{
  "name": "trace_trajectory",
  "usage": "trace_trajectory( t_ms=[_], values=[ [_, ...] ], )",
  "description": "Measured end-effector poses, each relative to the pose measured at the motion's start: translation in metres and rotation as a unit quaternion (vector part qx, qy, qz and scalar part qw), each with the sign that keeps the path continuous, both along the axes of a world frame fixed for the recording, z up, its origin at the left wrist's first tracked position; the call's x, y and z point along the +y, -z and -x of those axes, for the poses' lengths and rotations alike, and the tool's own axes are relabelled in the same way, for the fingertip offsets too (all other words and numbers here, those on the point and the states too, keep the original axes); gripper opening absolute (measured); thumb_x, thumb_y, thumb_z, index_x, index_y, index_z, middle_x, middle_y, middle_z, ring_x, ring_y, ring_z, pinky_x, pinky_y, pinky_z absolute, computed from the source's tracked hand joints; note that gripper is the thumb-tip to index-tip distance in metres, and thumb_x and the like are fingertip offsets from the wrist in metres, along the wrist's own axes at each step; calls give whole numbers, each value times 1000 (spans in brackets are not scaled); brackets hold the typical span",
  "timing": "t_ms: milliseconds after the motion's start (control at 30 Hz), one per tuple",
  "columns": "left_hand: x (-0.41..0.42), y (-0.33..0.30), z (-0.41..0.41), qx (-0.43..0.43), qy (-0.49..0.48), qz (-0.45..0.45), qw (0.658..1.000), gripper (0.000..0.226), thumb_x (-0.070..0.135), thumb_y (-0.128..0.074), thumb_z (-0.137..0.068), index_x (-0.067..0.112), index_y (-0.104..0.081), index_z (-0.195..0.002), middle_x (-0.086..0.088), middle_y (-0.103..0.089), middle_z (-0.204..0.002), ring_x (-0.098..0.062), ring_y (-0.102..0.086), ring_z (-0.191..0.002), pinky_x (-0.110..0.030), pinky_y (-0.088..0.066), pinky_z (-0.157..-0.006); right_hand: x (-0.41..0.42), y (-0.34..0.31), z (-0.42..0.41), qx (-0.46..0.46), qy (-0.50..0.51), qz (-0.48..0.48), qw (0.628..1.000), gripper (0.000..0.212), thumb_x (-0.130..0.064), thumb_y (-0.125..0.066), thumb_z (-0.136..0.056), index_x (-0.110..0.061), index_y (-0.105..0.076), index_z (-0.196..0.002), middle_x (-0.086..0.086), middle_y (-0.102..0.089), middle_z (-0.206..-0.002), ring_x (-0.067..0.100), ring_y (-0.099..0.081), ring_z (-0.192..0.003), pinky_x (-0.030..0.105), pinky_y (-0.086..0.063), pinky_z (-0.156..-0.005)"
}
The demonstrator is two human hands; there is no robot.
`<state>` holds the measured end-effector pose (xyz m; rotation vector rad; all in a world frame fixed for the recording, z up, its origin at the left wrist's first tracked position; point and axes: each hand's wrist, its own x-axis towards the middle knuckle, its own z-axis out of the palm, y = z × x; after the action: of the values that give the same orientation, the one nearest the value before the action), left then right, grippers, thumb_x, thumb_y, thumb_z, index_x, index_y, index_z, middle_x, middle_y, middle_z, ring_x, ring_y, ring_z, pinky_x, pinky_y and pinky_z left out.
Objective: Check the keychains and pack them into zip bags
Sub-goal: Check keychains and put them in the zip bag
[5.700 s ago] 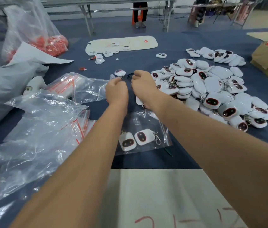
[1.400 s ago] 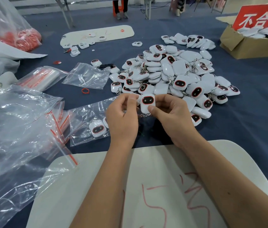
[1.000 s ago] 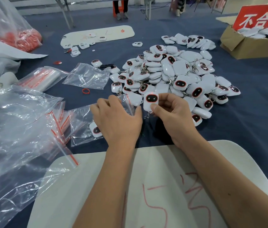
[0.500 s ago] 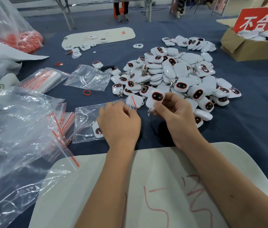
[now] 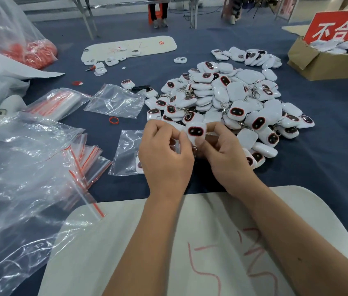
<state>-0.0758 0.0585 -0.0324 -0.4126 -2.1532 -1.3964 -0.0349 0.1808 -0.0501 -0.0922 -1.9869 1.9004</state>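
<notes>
Both hands meet over the blue tabletop [image 5: 329, 167]. Right hand [image 5: 226, 154] pinches a white keychain [image 5: 196, 131] between thumb and fingers, dark face toward the camera. Left hand [image 5: 165, 159] has its fingers curled at the keychain's left edge; thumb and forefinger appear to touch it, but a firm grip cannot be confirmed.

Landmark: the held keychain.
- Just behind and to its right: large keychain pile [image 5: 228, 99], some face up, some face down, metal clasps showing between them.
- Directly left, partly under the left hand: clear zip bag [image 5: 127, 152] lying flat; a keychain inside shows only as a sliver at the wrist edge.
- Farther left: loose stack of red-striped zip bags [image 5: 85, 159] under crumpled clear plastic sheet [image 5: 23, 167].
- Behind-left: another crumpled clear bag [image 5: 115, 101], a red ring [image 5: 113, 120] just in front of it, and a bundled pack of bags [image 5: 60, 102].
- Far behind: white board [image 5: 130, 47] with small parts, details too small to make out.
- Far right: cardboard box [image 5: 326, 65] with red sign [image 5: 339, 26], cut off by the frame.
- In front, under both forearms: white mat [image 5: 104, 253] with red marks, partly covered.
</notes>
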Motion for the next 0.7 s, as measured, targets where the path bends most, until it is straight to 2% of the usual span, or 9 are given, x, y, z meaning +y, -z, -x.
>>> trace_trajectory(
  t_ms=[100,200,300,367,467,500,600,633,700],
  values=[
    [0,0,-1,26,-29,-27,999,17,4,-70,-87,4,-61,-72,-6,-57,-91,-18,-53,-70,-40,-50,-62,-2,-1,-2,-5,5,-100,995,19,-9,-57,-106,-20,-72,-109,-3,-74,-78,8,-66,-67,26,-53,-67],
    [-1,0,0,29,-34,-21,999,15,7,-71,-88,5,-64,-75,-6,-58,-93,-19,-54,-70,-40,-50,-63,-5,0,-2,-27,13,-173,984,18,-16,-60,-105,-20,-73,-117,1,-70,-72,6,-57,-61,28,-46,-62],
    [1,-1,-3,36,4,5,999,16,7,-72,-85,7,-63,-72,-4,-58,-91,-16,-53,-69,-35,-47,-63,-6,-1,-2,-44,42,-120,991,7,-17,-67,-101,-15,-63,-106,-1,-66,-63,4,-54,-51,19,-41,-55],
    [2,-1,-4,39,27,14,999,17,6,-72,-84,7,-62,-71,-4,-58,-89,-14,-52,-67,-30,-45,-61,-5,-2,-3,-36,51,-72,995,7,-15,-70,-100,-11,-64,-100,0,-72,-69,9,-63,-57,21,-46,-57],
    [3,-2,-4,44,32,10,998,18,4,-72,-83,5,-60,-69,-5,-56,-87,-10,-48,-66,-18,-40,-60,-3,-6,-5,-1,-7,-36,999,15,-6,-63,-103,-10,-73,-114,7,-80,-98,26,-77,-91,40,-60,-78],
    [3,-1,-4,47,27,6,999,19,1,-71,-83,5,-58,-68,-5,-55,-85,-10,-48,-66,-17,-39,-60,-2,-8,-6,14,-47,-37,998,23,-1,-59,-104,-12,-73,-118,5,-80,-103,24,-76,-97,40,-61,-85],
    [1,-1,-3,47,-3,-11,999,22,-3,-69,-80,3,-53,-66,-7,-52,-83,-17,-49,-66,-25,-41,-59,-8,-13,-8,24,-153,-113,981,40,9,-53,-101,-26,-73,-108,-16,-76,-98,-1,-67,-95,17,-50,-86],
    [1,-1,-2,47,-10,-16,999,23,-3,-68,-81,3,-52,-66,-7,-52,-82,-17,-48,-65,-25,-41,-59,-9,-13,-8,20,-145,-132,980,42,10,-54,-99,-26,-74,-105,-19,-75,-95,-3,-67,-94,15,-48,-85],
    [0,-1,-2,46,-14,-18,999,24,-2,-69,-82,4,-52,-66,-7,-53,-82,-14,-48,-65,-20,-39,-59,-10,-11,-8,30,-47,-159,986,36,9,-58,-96,-19,-79,-103,-15,-77,-93,1,-71,-91,22,-54,-80]
  ],
)
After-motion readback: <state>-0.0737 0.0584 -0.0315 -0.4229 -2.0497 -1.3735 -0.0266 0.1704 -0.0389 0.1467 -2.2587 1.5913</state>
